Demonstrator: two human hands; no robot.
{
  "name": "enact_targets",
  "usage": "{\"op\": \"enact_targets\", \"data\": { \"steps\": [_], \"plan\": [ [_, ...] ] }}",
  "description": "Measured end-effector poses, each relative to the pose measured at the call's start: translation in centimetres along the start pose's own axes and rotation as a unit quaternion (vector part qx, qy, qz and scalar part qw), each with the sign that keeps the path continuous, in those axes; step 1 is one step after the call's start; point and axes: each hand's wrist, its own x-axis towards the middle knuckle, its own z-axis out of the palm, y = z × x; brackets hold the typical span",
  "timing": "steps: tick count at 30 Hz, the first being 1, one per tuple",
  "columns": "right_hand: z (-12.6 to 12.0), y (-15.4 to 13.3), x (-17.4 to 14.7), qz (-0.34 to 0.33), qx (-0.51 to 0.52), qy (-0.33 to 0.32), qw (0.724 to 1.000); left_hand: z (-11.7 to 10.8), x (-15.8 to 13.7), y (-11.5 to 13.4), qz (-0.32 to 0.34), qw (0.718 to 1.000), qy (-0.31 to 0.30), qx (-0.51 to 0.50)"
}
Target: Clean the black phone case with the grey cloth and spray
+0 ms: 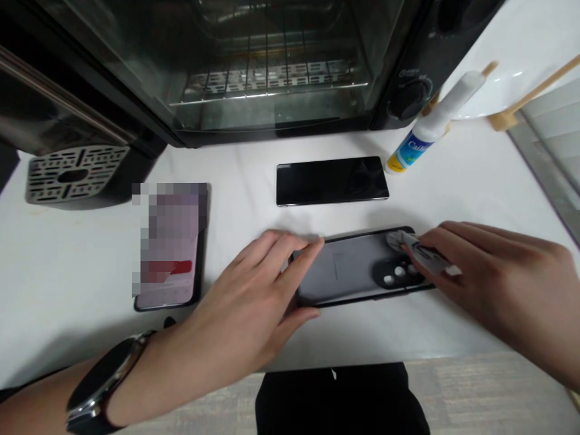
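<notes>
A dark phone case lies on the white counter with its hollow inner side up and its camera cutouts toward the right. My left hand grips the case's left end, thumb on the near edge and fingers over the far edge. In my right hand is a crumpled grey cloth, pinched by the fingers and pressed to the inside of the case near the cutouts. Just beyond the case a black phone rests with its dark screen up.
Another phone, its screen lit and partly blurred out, lies at left. A toaster oven stands at the back, beside a machine with a slotted drip tray. A spray bottle and a white bowl are at right.
</notes>
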Motion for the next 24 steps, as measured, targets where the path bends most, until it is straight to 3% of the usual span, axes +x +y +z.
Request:
{"op": "enact_targets", "data": {
  "steps": [3,7,14,20,24],
  "plan": [
    [0.4,-0.4,2.2,-0.024,-0.015,-0.018,0.999,0.2,-0.1,0.0,0.005,1.0,0.002,-0.015],
    [1.0,-1.2,4.6,-0.119,-0.009,-0.016,0.993,0.6,-0.1,-0.4,-0.002,0.999,0.015,-0.034],
    [2.4,-2.4,6.3,-0.175,0.121,0.002,0.977,1.1,0.0,-0.7,-0.019,0.996,0.058,-0.065],
    [2.9,-3.8,6.7,-0.201,0.266,-0.019,0.943,1.6,0.1,-1.1,-0.001,0.992,0.091,-0.092],
    [2.9,-4.0,6.8,-0.263,0.314,-0.041,0.911,1.7,0.2,-1.2,0.009,0.993,0.088,-0.079]
  ]
}}
